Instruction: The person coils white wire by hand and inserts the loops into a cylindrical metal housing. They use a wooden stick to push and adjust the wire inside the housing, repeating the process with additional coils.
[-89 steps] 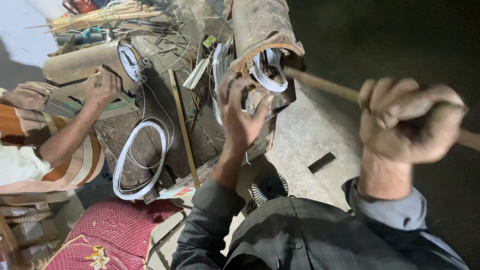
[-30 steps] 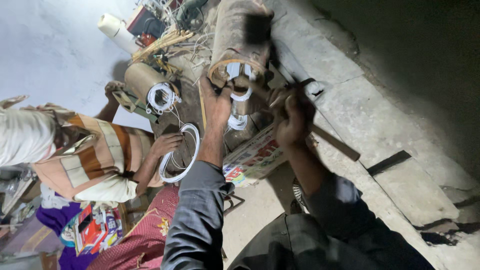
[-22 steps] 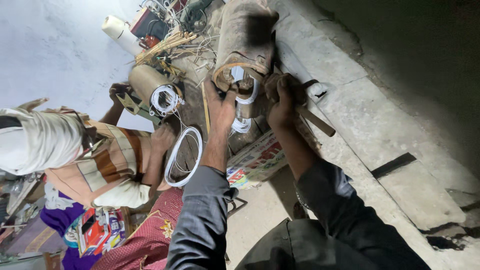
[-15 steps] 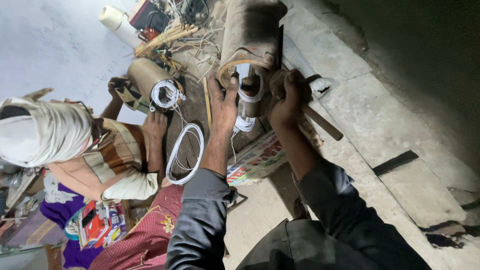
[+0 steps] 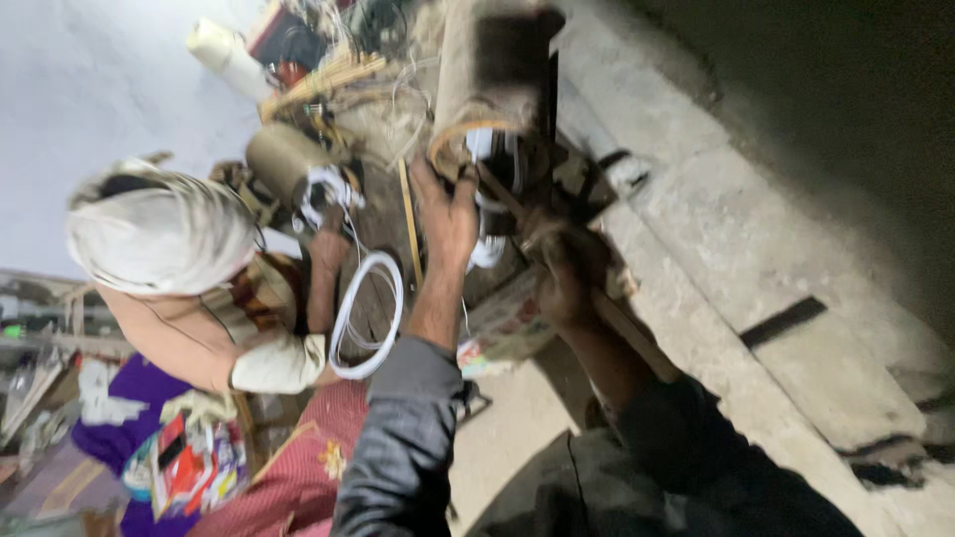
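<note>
Clutter first — your left hand (image 5: 448,214) is pressed flat, fingers spread, against the mouth of the big tan cylinder (image 5: 494,80), right on the white coil (image 5: 484,159) seated in its rim. Your right hand (image 5: 562,273) is wrapped shut round the wooden stick (image 5: 607,308), which runs diagonally from the cylinder mouth down past your forearm (picture is blurred, fingertip detail lost). Beside you, a co-worker in a white head wrap (image 5: 159,239) has a hand (image 5: 328,249) just under a second, smaller cylinder (image 5: 284,159) with its own white coil at the end. One loose white wire hoop (image 5: 366,316) lies between that person's arm and yours. A thin wooden slat (image 5: 410,224) sits just left of your left hand.

Versus half a second back — both hands on the same spots, the co-worker's head wrap closer to view centre.

Count: two cylinders, one loose hoop, one stick, one slat.
</note>
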A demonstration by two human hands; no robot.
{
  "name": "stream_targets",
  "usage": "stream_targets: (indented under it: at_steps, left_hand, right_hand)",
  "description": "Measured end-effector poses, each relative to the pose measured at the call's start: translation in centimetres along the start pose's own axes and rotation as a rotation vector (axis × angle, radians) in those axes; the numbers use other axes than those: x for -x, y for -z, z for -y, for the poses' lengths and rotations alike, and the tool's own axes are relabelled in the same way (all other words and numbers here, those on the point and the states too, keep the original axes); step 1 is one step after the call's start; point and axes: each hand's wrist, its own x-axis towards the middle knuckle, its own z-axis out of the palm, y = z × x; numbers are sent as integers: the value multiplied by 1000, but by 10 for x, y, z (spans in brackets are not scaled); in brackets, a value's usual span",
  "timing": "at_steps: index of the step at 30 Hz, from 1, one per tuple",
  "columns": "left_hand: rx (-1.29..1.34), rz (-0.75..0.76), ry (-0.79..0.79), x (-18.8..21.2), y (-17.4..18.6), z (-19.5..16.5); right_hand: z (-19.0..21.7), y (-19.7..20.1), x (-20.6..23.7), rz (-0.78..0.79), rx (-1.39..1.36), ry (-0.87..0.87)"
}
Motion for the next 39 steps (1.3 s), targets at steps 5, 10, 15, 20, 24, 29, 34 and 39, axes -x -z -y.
stream_targets:
  at_steps: [5, 10, 15, 20, 24, 29, 34, 39]
  left_hand:
    - [18, 19, 20, -5, 2, -4]
    - [1, 19, -21, -2, 7, -17]
    - [47, 64, -10, -2, 12, -21]
    - [154, 122, -27, -4, 16, -17]
    - [174, 121, -43, -9, 13, -7]
    - [108, 92, -63, -9, 6, 7]
    - [33, 55, -110, -4, 6, 11]
    - [77, 35, -59, -6, 2, 7]
  right_hand:
    - [-34, 17, -29, 29, -243, 60]
    - [-75, 4, -62, -89, -22, 192]
    - [-88, -10, -62, -88, -28, 159]
    - [-96, -8, -65, -304, 32, 4]
    - [-79, -8, -59, -186, -265, 80]
    - [-26, -14, -13, -49, -93, 111]
    - [-2, -7, 2, 21, 95, 102]
    - [-20, -5, -18, 81, -82, 262]
